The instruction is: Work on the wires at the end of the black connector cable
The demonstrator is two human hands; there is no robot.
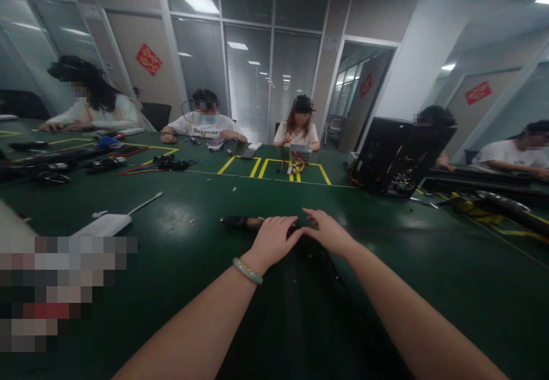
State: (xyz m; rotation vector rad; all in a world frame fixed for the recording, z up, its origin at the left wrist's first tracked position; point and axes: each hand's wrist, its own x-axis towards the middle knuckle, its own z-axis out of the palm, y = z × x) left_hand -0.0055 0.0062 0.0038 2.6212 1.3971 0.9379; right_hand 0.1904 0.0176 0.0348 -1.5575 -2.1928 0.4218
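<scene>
Cylindrical tool under left hand; right hand near; fingers' hold unclear; shirt: "Happniss".

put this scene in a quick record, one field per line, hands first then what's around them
left hand: over the dark tool, hold unclear
right hand: close beside the left hand, fingers bent
bracelet: pale, behind the left hand
table: green
leftward: white device
beyond, rightward: black computer case
</scene>
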